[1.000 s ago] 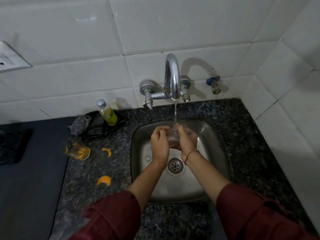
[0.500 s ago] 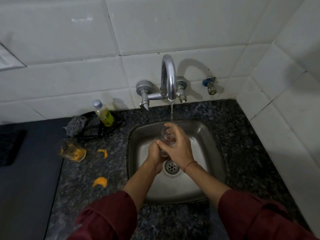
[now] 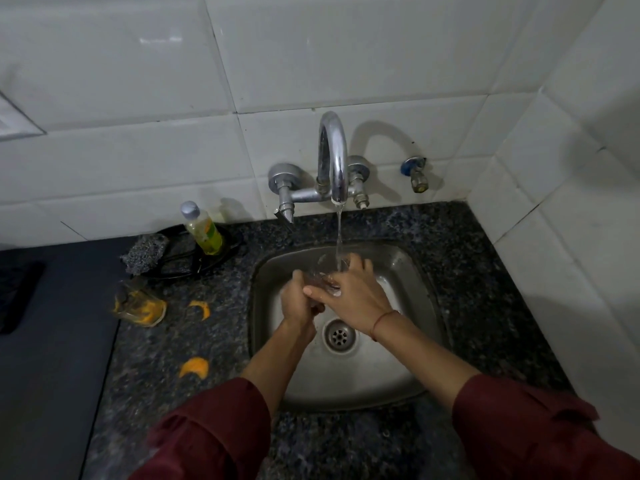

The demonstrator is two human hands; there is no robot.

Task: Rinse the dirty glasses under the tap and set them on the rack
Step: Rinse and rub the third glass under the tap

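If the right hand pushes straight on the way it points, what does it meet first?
The right hand points up-left across the sink. It grips the glass, so that comes first, then the left hand just beyond. Past them, probably the sink's left wall; depth is unclear.

Single cam, head-worn, wide-angle. Wearer stands at the granite counter (image 3: 467, 271); the view faces forward and steeply down into the steel sink (image 3: 408, 358), close in. Tap (image 3: 332, 157) and tiled wall (image 3: 138, 98) fill the top, sleeves (image 3: 519, 427) the bottom edge. Left hand (image 3: 298, 306) and right hand (image 3: 353, 299) on the glass (image 3: 323, 268) sit centre frame.
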